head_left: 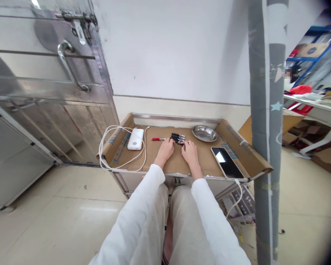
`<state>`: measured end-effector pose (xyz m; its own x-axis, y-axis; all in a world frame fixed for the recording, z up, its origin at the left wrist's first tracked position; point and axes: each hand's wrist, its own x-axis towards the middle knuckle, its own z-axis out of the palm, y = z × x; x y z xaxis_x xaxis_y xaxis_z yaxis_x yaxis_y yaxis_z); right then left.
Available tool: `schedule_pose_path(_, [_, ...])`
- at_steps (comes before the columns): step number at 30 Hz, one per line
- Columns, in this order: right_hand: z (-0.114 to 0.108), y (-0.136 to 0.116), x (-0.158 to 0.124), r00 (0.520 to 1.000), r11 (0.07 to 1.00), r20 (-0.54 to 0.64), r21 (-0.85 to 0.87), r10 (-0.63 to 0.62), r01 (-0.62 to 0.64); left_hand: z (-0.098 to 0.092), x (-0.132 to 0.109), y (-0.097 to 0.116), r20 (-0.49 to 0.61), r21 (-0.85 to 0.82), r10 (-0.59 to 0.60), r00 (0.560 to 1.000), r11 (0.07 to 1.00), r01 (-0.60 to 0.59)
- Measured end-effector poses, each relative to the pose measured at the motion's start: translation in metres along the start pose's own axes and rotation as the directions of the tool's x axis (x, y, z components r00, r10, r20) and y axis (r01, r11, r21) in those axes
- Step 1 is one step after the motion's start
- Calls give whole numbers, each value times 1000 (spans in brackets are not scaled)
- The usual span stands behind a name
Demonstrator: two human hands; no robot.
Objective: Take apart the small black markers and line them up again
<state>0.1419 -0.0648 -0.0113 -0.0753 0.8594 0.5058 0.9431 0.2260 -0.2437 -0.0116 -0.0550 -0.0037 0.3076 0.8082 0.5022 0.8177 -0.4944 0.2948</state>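
Note:
My left hand (164, 150) rests palm down on the cardboard-covered table (179, 165), its fingers curled toward a small heap of black pens (178, 138). My right hand (189, 151) lies flat beside it, fingertips at the near edge of the same pens. A single red pen (157, 139) lies just left of the heap, close to my left hand's fingertips. Neither hand visibly holds anything. White sleeves cover both arms.
A white power bank (135, 138) with a looping white cable (110, 154) lies at the left of the table. A metal dish (204, 133) stands at the back right and a phone (227, 162) at the right. A grey pole (266, 129) rises on the right, a steel cabinet (44, 73) on the left.

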Motion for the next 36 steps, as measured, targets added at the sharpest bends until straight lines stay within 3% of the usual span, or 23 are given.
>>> schedule_pose_path(10, [1, -3, -2, 999, 1000, -44, -12, -28, 27, -1, 2, 0, -10, -32, -38, 999, 999, 38])
schedule_pose_path(25, [-4, -3, -2, 999, 999, -11, 3, -49, 49, 1, 1, -2, -4, -41, -70, 998, 997, 70])
schedule_pose_path(36, [-6, -1, -1, 995, 995, 22, 17, -96, 96, -4, 2, -2, 71, -302, 36, 997, 953, -13])
